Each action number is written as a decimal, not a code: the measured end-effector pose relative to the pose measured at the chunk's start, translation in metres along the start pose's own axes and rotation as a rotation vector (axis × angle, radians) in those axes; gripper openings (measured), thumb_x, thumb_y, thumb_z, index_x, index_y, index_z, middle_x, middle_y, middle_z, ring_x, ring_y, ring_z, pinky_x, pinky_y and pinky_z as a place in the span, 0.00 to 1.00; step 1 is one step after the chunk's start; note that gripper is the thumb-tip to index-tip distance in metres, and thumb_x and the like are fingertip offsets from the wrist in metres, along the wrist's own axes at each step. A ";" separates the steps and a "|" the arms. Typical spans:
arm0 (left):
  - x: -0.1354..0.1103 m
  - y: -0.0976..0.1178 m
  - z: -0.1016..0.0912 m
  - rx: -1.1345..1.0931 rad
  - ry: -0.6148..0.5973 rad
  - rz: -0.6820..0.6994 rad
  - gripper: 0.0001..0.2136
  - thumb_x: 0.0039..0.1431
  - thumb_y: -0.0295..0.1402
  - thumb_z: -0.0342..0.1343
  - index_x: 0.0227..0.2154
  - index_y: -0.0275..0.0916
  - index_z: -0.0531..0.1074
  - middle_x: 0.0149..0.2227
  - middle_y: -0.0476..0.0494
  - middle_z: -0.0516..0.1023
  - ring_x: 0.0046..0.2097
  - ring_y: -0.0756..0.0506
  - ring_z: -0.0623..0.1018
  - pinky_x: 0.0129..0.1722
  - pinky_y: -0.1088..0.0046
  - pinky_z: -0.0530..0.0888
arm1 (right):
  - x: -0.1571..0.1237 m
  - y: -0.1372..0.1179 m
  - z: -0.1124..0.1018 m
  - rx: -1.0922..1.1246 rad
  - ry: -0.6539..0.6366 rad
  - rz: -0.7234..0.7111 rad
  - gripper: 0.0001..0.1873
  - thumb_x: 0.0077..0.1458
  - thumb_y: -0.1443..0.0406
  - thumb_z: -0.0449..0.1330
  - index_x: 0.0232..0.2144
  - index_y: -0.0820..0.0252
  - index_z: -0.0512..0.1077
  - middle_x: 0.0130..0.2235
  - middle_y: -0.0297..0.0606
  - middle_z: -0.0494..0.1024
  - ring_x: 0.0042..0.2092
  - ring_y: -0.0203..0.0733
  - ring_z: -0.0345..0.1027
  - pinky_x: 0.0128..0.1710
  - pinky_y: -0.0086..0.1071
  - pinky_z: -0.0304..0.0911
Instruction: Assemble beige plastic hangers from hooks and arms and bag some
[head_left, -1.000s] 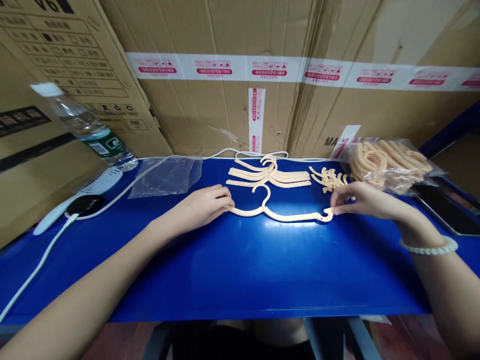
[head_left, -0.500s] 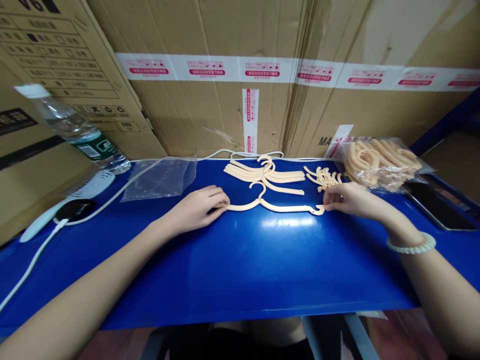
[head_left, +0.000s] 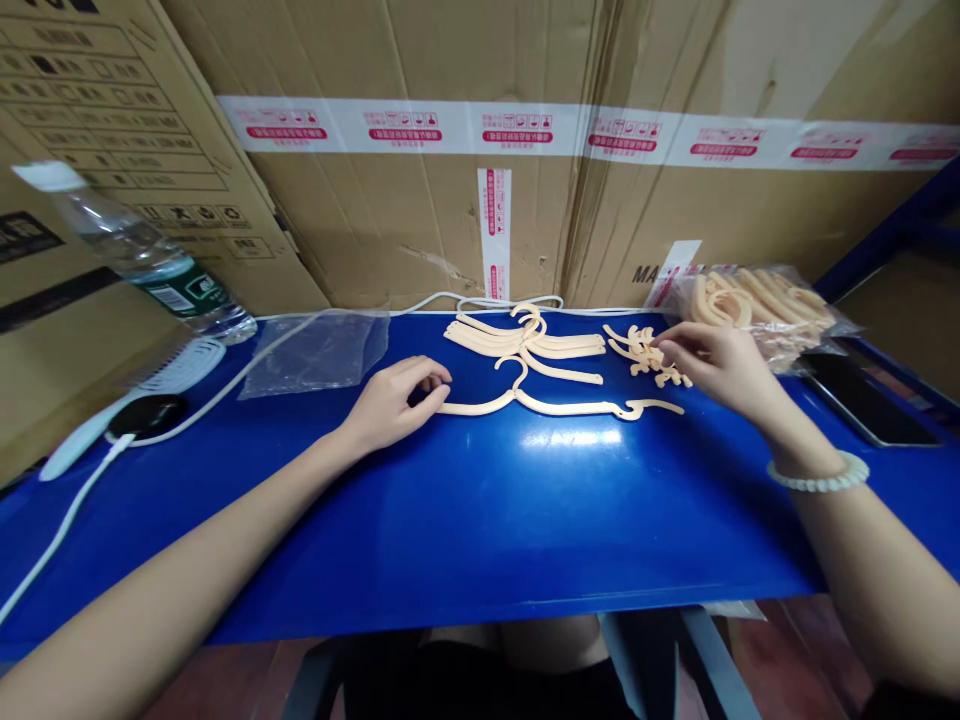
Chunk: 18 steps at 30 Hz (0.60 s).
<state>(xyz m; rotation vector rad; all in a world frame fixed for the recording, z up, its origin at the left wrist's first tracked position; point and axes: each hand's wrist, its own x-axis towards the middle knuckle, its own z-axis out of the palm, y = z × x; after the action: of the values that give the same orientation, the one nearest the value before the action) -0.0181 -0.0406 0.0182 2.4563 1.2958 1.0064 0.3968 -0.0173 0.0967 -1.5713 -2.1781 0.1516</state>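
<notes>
A cream folding clothes hanger (head_left: pixel 564 407) lies spread on the blue table, its curved hook pointing away from me. My left hand (head_left: pixel 397 402) is over its left end, covering it; the fingers are curled with a gap to the thumb. At the right end, a small cream hook piece (head_left: pixel 660 405) lies against the arm. My right hand (head_left: pixel 716 362) is at the pile of small hook pieces (head_left: pixel 642 350), thumb and fingers slightly apart; no piece shows between them. Behind the spread hanger, several stacked hangers (head_left: pixel 574 345) lie together.
At right, a clear bag (head_left: pixel 765 305) of cream parts sits behind a dark phone (head_left: pixel 870 405). On the left are an empty plastic bag (head_left: pixel 315 355), a hairbrush (head_left: pixel 184 368), a black charging puck (head_left: pixel 150 415) with white cable, and a leaning water bottle (head_left: pixel 161 265). Cardboard boxes (head_left: pixel 405 210) stand behind.
My right hand has let go of the small hook piece at the hanger's right end and moved back to the pile. My left fingers have loosened and lifted slightly from the hanger's left end.
</notes>
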 end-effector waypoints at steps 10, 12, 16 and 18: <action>-0.002 0.000 0.006 0.003 -0.091 0.002 0.06 0.61 0.30 0.51 0.28 0.39 0.71 0.26 0.49 0.70 0.29 0.48 0.69 0.32 0.72 0.66 | 0.001 0.017 0.003 -0.200 -0.458 0.071 0.05 0.47 0.63 0.65 0.27 0.58 0.78 0.25 0.35 0.79 0.27 0.40 0.70 0.27 0.31 0.59; -0.002 -0.002 0.006 0.032 -0.090 -0.010 0.07 0.60 0.30 0.50 0.28 0.39 0.71 0.26 0.49 0.71 0.29 0.48 0.69 0.31 0.71 0.65 | 0.001 0.014 0.007 -0.209 -0.480 0.082 0.03 0.48 0.64 0.64 0.25 0.58 0.77 0.25 0.34 0.79 0.27 0.39 0.71 0.28 0.30 0.59; -0.002 -0.004 0.006 0.066 -0.068 -0.080 0.08 0.59 0.31 0.50 0.26 0.40 0.71 0.25 0.49 0.71 0.29 0.47 0.70 0.30 0.71 0.63 | 0.000 0.007 0.012 -0.205 -0.461 0.091 0.03 0.48 0.66 0.63 0.23 0.58 0.75 0.24 0.33 0.79 0.26 0.39 0.71 0.27 0.30 0.58; -0.002 -0.004 0.006 0.074 -0.065 -0.112 0.07 0.58 0.30 0.50 0.26 0.40 0.71 0.25 0.49 0.71 0.28 0.47 0.70 0.29 0.71 0.63 | 0.000 0.005 0.014 -0.198 -0.445 0.100 0.04 0.48 0.67 0.63 0.23 0.58 0.74 0.24 0.33 0.79 0.25 0.39 0.71 0.27 0.30 0.58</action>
<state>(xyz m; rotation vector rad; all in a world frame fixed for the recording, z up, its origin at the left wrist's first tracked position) -0.0178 -0.0386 0.0109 2.4173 1.4557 0.8596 0.3954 -0.0137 0.0829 -1.9057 -2.5106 0.3560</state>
